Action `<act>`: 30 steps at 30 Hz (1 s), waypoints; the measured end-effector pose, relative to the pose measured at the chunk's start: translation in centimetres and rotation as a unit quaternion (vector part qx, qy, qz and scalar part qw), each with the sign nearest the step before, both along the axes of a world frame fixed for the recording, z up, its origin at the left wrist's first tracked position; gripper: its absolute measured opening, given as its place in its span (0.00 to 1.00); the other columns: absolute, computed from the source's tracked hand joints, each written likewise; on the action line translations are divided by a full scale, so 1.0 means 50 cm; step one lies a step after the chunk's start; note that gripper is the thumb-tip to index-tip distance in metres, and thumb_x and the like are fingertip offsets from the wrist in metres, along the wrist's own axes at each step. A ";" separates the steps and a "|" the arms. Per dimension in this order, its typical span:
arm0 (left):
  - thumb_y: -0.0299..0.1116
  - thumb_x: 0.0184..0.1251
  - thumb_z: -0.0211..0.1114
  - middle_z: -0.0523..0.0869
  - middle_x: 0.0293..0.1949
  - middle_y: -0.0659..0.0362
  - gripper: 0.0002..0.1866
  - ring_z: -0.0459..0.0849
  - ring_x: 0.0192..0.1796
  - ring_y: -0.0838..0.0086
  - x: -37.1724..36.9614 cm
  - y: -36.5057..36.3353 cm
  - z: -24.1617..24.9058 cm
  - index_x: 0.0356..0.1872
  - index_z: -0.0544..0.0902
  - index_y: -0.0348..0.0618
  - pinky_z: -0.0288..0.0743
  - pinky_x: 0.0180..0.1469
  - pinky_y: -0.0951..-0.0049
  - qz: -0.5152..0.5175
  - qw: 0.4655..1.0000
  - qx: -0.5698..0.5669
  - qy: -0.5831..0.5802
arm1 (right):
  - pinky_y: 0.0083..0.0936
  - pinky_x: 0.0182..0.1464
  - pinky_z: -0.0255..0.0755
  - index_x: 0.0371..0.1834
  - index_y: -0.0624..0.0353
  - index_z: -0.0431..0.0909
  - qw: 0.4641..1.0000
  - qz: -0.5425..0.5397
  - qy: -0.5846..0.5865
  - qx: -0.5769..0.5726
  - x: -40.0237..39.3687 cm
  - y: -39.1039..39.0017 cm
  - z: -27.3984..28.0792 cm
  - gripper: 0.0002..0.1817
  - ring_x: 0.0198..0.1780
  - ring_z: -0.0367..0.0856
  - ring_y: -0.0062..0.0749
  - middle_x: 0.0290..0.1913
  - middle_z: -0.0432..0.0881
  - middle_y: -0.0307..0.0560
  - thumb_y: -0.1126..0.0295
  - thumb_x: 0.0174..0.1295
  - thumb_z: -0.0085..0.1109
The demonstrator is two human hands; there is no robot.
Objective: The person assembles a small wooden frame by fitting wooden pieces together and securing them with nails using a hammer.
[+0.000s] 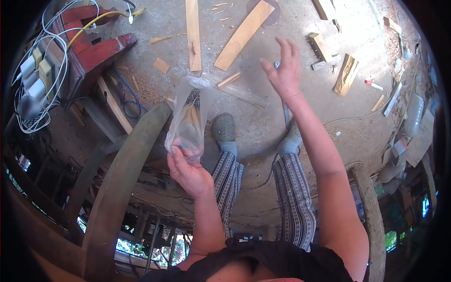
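My left hand (188,171) is closed on the lower end of a clear plastic bag (185,105), left of my feet. Through the bag's film some thin dark pieces, possibly nails, and a yellowish strip show; what exactly lies inside or behind it I cannot make out. My right hand (285,75) is raised over the floor with its fingers apart and holds nothing. Close by it, a blue-tipped metal rod (285,115) runs down toward my right foot. A small wood strip (229,80) lies between the bag and my right hand.
Long planks (193,35) and another slanted board (244,35) lie ahead on the concrete. Wood blocks (346,74) and a red-white marker (373,85) are at right. A red metal frame (89,54) with white cables stands at left, beside a curved wooden beam (127,174).
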State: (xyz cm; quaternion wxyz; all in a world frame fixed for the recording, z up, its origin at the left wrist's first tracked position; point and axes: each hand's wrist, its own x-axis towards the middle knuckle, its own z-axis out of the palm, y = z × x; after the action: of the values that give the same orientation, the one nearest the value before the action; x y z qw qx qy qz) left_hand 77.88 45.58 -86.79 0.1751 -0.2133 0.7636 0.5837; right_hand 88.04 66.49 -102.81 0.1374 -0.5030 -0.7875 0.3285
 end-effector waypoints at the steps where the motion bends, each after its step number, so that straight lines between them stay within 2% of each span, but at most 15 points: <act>1: 0.39 0.66 0.57 0.77 0.48 0.54 0.17 0.78 0.48 0.66 0.001 -0.005 -0.001 0.51 0.73 0.38 0.79 0.43 0.62 -0.014 1.000 0.001 -0.003 | 0.42 0.63 0.55 0.62 0.54 0.61 0.993 -0.034 -0.100 0.060 0.044 0.046 -0.032 0.39 0.62 0.58 0.52 0.60 0.61 0.55 0.64 0.45 0.69; 2: 0.39 0.66 0.57 0.77 0.48 0.54 0.17 0.78 0.48 0.66 0.002 -0.007 -0.002 0.51 0.73 0.38 0.79 0.43 0.62 -0.012 1.000 0.002 -0.005 | 0.43 0.64 0.51 0.65 0.52 0.59 0.979 -0.075 -0.178 0.066 0.085 0.085 -0.066 0.41 0.63 0.55 0.52 0.62 0.58 0.54 0.62 0.45 0.69; 4: 0.38 0.66 0.57 0.77 0.48 0.55 0.17 0.78 0.49 0.67 0.004 -0.008 -0.001 0.50 0.74 0.38 0.79 0.43 0.61 -0.016 1.000 -0.002 -0.004 | 0.41 0.62 0.57 0.62 0.54 0.61 0.941 -0.094 -0.320 0.055 0.145 0.143 -0.092 0.37 0.61 0.61 0.51 0.60 0.63 0.55 0.61 0.48 0.66; 5: 0.38 0.66 0.57 0.77 0.48 0.55 0.17 0.78 0.49 0.67 0.005 -0.009 0.000 0.50 0.74 0.38 0.79 0.43 0.61 -0.016 1.000 -0.002 -0.004 | 0.41 0.62 0.57 0.62 0.54 0.61 0.941 -0.095 -0.319 0.055 0.176 0.168 -0.116 0.37 0.61 0.61 0.51 0.60 0.63 0.55 0.61 0.48 0.66; 7: 0.38 0.66 0.57 0.77 0.47 0.54 0.17 0.77 0.49 0.67 0.006 -0.006 0.001 0.50 0.74 0.38 0.79 0.43 0.62 -0.026 1.000 -0.002 0.003 | 0.40 0.56 0.65 0.54 0.57 0.69 0.934 -0.091 -0.326 -0.111 0.216 0.196 -0.143 0.27 0.56 0.70 0.51 0.54 0.72 0.57 0.61 0.51 0.61; 8: 0.38 0.66 0.57 0.77 0.47 0.54 0.17 0.77 0.49 0.67 0.006 0.001 0.003 0.50 0.74 0.38 0.79 0.43 0.62 -0.028 1.000 0.001 0.004 | 0.40 0.56 0.65 0.54 0.57 0.69 0.935 -0.093 -0.325 -0.109 0.221 0.198 -0.147 0.27 0.56 0.70 0.51 0.54 0.72 0.57 0.61 0.51 0.61; 9: 0.38 0.67 0.57 0.76 0.39 0.59 0.15 0.76 0.45 0.72 0.006 0.008 0.008 0.46 0.76 0.37 0.73 0.46 0.67 -0.023 1.000 0.005 0.009 | 0.41 0.53 0.67 0.49 0.59 0.71 0.931 -0.081 -0.338 -0.112 0.213 0.191 -0.139 0.22 0.52 0.74 0.51 0.49 0.76 0.58 0.61 0.52 0.60; 10: 0.38 0.67 0.57 0.75 0.31 0.63 0.13 0.75 0.41 0.77 0.009 0.015 0.013 0.42 0.78 0.37 0.68 0.50 0.73 -0.019 1.000 0.009 0.013 | 0.41 0.50 0.70 0.44 0.60 0.73 0.926 -0.069 -0.353 -0.114 0.205 0.181 -0.125 0.18 0.48 0.77 0.51 0.44 0.79 0.58 0.61 0.53 0.58; 11: 0.38 0.67 0.57 0.75 0.31 0.63 0.13 0.75 0.41 0.77 0.012 0.022 0.015 0.42 0.78 0.37 0.68 0.50 0.73 -0.021 1.000 0.013 0.008 | 0.41 0.48 0.71 0.40 0.60 0.74 0.939 -0.059 -0.320 -0.115 0.198 0.153 -0.107 0.16 0.45 0.78 0.53 0.41 0.80 0.58 0.61 0.53 0.58; 14: 0.37 0.67 0.56 0.72 0.27 0.65 0.13 0.71 0.36 0.80 0.018 0.032 0.017 0.40 0.78 0.35 0.67 0.42 0.75 -0.021 0.998 -0.007 0.052 | 0.43 0.47 0.70 0.40 0.61 0.73 0.947 -0.024 -0.204 -0.246 0.204 0.037 -0.035 0.17 0.44 0.78 0.54 0.41 0.79 0.60 0.62 0.52 0.60; 19: 0.36 0.68 0.55 0.68 0.22 0.68 0.12 0.66 0.28 0.83 0.027 0.025 0.036 0.34 0.77 0.36 0.66 0.35 0.79 -0.039 0.996 -0.011 0.083 | 0.46 0.47 0.68 0.41 0.62 0.70 0.924 -0.041 -0.188 -0.330 0.356 -0.178 0.179 0.17 0.45 0.76 0.60 0.41 0.77 0.63 0.63 0.54 0.57; 21: 0.36 0.68 0.55 0.66 0.21 0.69 0.12 0.64 0.26 0.83 0.034 0.023 0.058 0.32 0.76 0.37 0.65 0.32 0.80 -0.048 0.994 -0.007 0.103 | 0.47 0.46 0.69 0.41 0.63 0.69 0.911 -0.072 -0.224 -0.339 0.476 -0.255 0.258 0.17 0.44 0.76 0.60 0.41 0.77 0.63 0.63 0.53 0.58; 25: 0.35 0.68 0.55 0.65 0.21 0.70 0.10 0.62 0.25 0.86 0.090 0.024 0.121 0.31 0.77 0.39 0.60 0.29 0.81 -0.048 0.997 0.014 0.053 | 0.45 0.47 0.70 0.41 0.64 0.73 0.811 -0.119 -0.402 -0.409 0.707 -0.332 0.399 0.19 0.46 0.77 0.58 0.40 0.78 0.67 0.64 0.49 0.59; 28: 0.34 0.68 0.55 0.65 0.20 0.71 0.10 0.61 0.25 0.86 0.108 0.023 0.173 0.31 0.78 0.39 0.59 0.28 0.81 -0.087 0.995 0.013 0.039 | 0.43 0.48 0.70 0.41 0.65 0.73 0.806 -0.150 -0.411 -0.398 0.834 -0.353 0.409 0.18 0.47 0.77 0.58 0.39 0.79 0.68 0.67 0.48 0.57; 30: 0.34 0.68 0.54 0.65 0.20 0.71 0.10 0.61 0.25 0.86 0.124 0.005 0.192 0.31 0.78 0.39 0.59 0.28 0.82 -0.113 0.993 -0.001 0.037 | 0.35 0.44 0.71 0.37 0.65 0.74 0.839 -0.180 -0.343 -0.382 0.881 -0.352 0.341 0.17 0.41 0.80 0.48 0.35 0.80 0.60 0.71 0.42 0.59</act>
State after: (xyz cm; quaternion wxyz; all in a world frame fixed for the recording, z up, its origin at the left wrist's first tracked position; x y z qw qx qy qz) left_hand 84.09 45.83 -77.18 0.2115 -0.1044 0.7891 0.5671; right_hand 132.10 48.90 -85.77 -0.2877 -0.7287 -0.4920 0.3798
